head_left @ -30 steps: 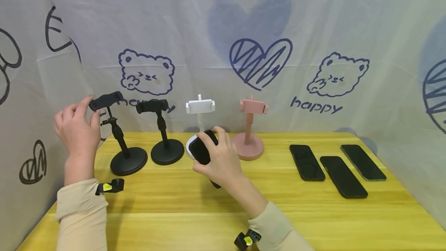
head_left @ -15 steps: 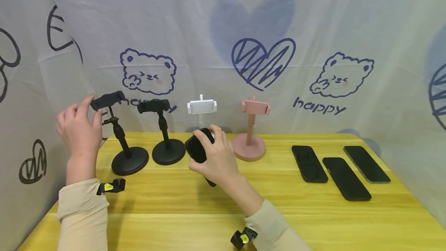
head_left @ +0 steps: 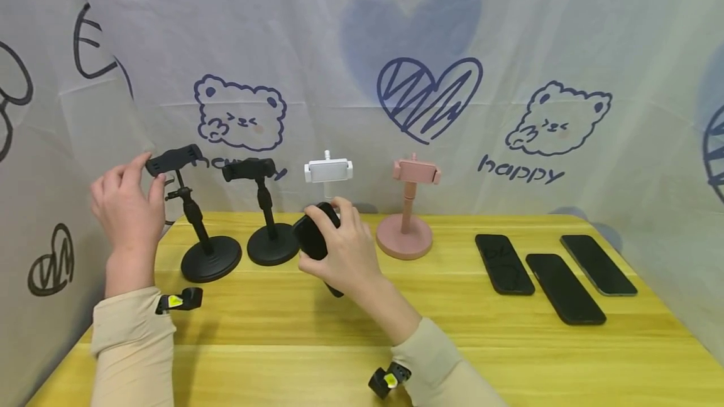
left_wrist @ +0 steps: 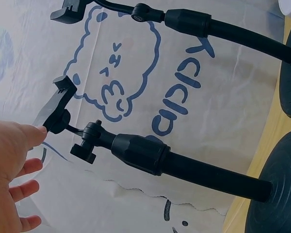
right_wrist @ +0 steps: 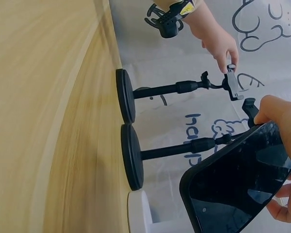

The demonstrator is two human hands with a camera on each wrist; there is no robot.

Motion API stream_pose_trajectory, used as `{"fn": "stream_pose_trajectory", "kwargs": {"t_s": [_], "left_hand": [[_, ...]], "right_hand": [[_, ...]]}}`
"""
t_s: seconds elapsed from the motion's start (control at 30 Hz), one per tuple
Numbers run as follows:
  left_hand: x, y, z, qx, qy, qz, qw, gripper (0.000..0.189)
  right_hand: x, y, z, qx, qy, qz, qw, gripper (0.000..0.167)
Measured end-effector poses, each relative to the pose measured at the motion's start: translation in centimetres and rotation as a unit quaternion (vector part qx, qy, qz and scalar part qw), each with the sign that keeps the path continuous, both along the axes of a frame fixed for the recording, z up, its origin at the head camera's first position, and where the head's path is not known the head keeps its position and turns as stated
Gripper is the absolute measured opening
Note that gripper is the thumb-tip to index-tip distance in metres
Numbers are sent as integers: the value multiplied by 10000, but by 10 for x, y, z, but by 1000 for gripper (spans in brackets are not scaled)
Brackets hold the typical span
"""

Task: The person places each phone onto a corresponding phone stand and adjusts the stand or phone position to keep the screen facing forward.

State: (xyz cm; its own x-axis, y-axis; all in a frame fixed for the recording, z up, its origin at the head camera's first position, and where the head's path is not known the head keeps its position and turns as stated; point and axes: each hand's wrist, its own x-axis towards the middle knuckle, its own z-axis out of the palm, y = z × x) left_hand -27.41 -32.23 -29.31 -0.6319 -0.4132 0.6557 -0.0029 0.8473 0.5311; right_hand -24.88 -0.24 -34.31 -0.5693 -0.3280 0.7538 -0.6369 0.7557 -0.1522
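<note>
At the left, my left hand (head_left: 127, 209) pinches the left end of the clamp (head_left: 173, 160) on the leftmost black phone stand (head_left: 195, 225). In the left wrist view the thumb and the clamp (left_wrist: 56, 109) meet at the clamp's end, the other fingers loosely bent. My right hand (head_left: 347, 253) grips a black smartphone (head_left: 311, 236) by its edges, tilted and raised over the table in front of the white phone stand (head_left: 328, 171). The right wrist view shows the dark glass of this smartphone (right_wrist: 237, 179) close up. The white stand's base is hidden behind hand and phone.
Beside the first stand is a second black phone stand (head_left: 266, 212). A pink phone stand (head_left: 406, 206) is right of the white one. Three black smartphones (head_left: 504, 264) lie flat at the right of the wooden table (head_left: 271, 357). A printed cloth (head_left: 339, 30) hangs behind.
My right hand has carried the smartphone a little to the left. My left hand stays at the clamp of the leftmost stand.
</note>
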Motion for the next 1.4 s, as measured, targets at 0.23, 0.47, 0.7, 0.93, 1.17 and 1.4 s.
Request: {"fn": "stream_pose_trajectory", "kwargs": {"t_s": [0.23,0.47,0.7,0.93,1.17,1.4], "left_hand": [[1,-1,1,-5,56,-18,10000,43],[0,-1,1,-3,-124,-10,9999,44],[-2,-1,2,65,-70,-8,10000,44],[-2,-2,2,63,-92,-10,9999,43],[-1,-3,2,14,-119,-1,9999,41],[1,-6,1,-201,-18,-55,9998,40]], "right_hand": [[-1,-6,4,92,150,116,9998,65],[-1,-10,8,181,254,101,9995,64],[-2,-16,11,146,222,175,9995,64],[-3,-20,15,107,182,271,9994,63],[-5,-25,18,117,318,313,9989,63],[-5,-29,21,81,360,347,9987,63]]}}
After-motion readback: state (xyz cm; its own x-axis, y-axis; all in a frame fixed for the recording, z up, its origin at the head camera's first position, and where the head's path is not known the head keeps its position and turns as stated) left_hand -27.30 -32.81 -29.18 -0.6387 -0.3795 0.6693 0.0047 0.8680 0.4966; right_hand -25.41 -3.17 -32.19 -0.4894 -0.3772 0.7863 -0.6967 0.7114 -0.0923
